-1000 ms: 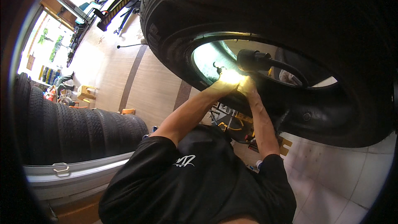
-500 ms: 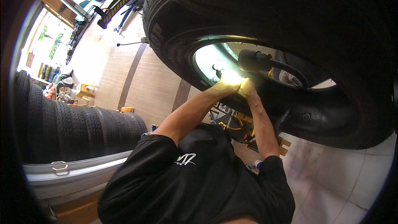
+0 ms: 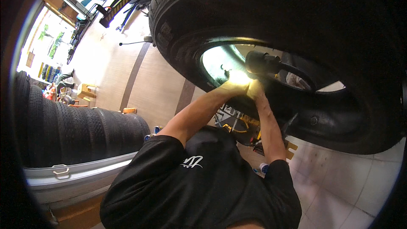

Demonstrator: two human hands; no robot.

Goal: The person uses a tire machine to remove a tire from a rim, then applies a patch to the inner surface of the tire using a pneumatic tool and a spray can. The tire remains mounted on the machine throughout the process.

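Observation:
A big black tyre hangs tilted before me, its opening facing me. My left hand and my right hand reach into that opening side by side, close together against the inner wall. A dark lamp on a flexible neck shines on them from just above. Its glare washes out the fingers, so what they hold or press cannot be made out. A small dark hook-shaped thing shows on the brightly lit inner surface, left of my left hand.
Several tyres stand in a row at the left, behind a grey metal rail. A yellow stool is farther off. Tools lie below my forearms. A black arm with yellow marks extends at the upper left.
The tyre, lamp and both hands appear slightly farther right in the view. My hands keep nearly the same place inside the tyre.

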